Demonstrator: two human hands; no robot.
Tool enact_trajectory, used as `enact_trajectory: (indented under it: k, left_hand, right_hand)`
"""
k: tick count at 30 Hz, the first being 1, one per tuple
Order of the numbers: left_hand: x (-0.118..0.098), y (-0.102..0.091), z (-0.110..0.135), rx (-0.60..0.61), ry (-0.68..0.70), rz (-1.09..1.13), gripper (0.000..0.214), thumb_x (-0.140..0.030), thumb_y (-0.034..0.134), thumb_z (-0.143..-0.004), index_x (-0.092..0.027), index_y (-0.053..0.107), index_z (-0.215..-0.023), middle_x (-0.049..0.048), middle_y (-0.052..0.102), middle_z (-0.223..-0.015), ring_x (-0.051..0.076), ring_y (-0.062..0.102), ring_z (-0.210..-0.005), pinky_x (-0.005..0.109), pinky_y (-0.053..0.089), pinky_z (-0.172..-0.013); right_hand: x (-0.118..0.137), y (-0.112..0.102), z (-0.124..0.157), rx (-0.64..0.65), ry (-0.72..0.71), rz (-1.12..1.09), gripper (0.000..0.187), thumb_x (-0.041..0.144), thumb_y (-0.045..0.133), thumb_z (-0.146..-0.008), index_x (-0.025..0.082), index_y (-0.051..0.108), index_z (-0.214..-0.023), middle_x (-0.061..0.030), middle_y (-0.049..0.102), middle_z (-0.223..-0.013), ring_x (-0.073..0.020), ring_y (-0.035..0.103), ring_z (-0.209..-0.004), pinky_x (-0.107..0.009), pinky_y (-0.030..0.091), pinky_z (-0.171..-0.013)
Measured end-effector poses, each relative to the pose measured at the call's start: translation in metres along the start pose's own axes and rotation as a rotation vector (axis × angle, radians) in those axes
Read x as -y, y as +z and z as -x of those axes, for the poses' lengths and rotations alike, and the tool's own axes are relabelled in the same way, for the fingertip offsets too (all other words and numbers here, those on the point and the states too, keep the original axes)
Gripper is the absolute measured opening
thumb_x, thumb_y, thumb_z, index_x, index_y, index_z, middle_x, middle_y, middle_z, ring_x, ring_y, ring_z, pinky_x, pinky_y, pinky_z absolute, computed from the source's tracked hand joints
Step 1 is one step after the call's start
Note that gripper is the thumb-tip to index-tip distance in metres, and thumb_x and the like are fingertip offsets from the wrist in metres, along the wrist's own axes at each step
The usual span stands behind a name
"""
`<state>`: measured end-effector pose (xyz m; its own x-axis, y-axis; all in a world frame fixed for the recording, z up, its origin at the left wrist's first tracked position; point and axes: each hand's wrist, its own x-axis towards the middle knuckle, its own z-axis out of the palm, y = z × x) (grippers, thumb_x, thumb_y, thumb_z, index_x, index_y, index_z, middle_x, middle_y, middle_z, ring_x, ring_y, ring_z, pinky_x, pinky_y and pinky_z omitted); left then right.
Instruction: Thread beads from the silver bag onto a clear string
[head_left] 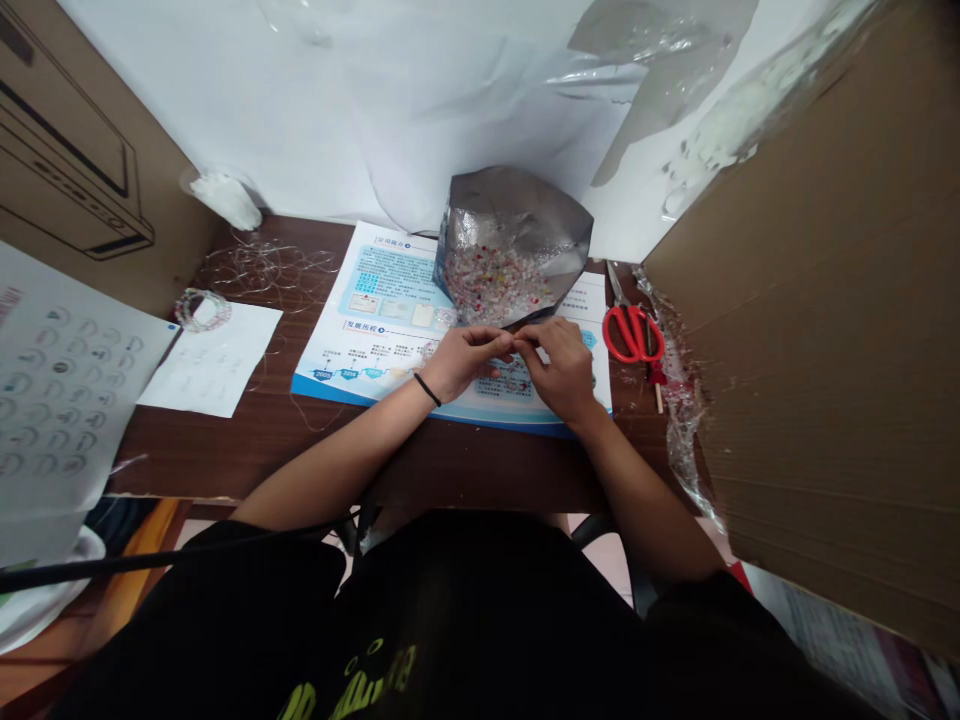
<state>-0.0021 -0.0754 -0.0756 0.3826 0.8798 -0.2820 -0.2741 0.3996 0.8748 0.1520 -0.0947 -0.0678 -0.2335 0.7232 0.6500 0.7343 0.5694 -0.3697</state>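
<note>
My left hand (466, 362), with a black band on its wrist, is closed in a pinch of thumb and fingers. Fingertip to fingertip with it, my right hand (561, 368) is pinched as well. Whatever lies between the fingers is too small to make out. Just beyond both hands stands an open grey plastic bag (517, 215) holding many small beads (491, 282), mostly pale pink and white with some red and yellow. Under the hands lies a blue and white printed sheet (337, 345), and a few loose beads are scattered on it near my right hand.
Red-handled scissors (634, 333) lie to the right, beside crumpled clear plastic (681, 440). At left are tangled clear thread (266, 265), a coil of beaded strands (202, 311) and a white paper (214, 365). Cardboard walls (817, 330) flank the brown table (465, 465).
</note>
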Motion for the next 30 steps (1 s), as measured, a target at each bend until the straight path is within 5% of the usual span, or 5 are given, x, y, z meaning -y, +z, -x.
enact_trajectory:
  k: [17,24,30]
  left_hand:
    - [-0.001,-0.008,-0.001,0.05,0.13,-0.128,0.028,-0.038,0.07,-0.07,-0.013,0.058,-0.076,0.0005,0.056,-0.069,0.006,0.051,-0.06,0.016,0.039,-0.045]
    - [-0.022,-0.017,-0.001,-0.124,0.254,-0.009,0.024,-0.036,0.065,-0.074,-0.016,0.051,-0.075,-0.0012,0.053,-0.073,0.005,0.05,-0.064,0.013,0.039,-0.049]
    - [-0.019,-0.021,-0.003,-0.181,0.305,0.015,0.022,-0.035,0.064,-0.075,-0.017,0.051,-0.072,-0.0021,0.051,-0.071,0.005,0.049,-0.063,0.015,0.04,-0.053]
  right_hand:
    - [0.0,-0.008,-0.005,0.142,0.108,-0.196,0.009,0.026,0.055,-0.082,0.02,0.062,-0.081,-0.001,0.065,-0.075,-0.0145,0.057,-0.072,-0.03,0.044,-0.069]
    - [-0.005,-0.003,-0.004,0.286,0.138,-0.165,0.004,0.02,0.055,-0.077,0.019,0.058,-0.075,-0.0005,0.062,-0.072,-0.0146,0.055,-0.072,-0.029,0.042,-0.072]
    - [-0.008,-0.002,-0.003,0.429,0.127,-0.22,0.004,0.018,0.052,-0.076,0.019,0.056,-0.076,-0.0012,0.058,-0.074,-0.015,0.055,-0.072,-0.029,0.043,-0.071]
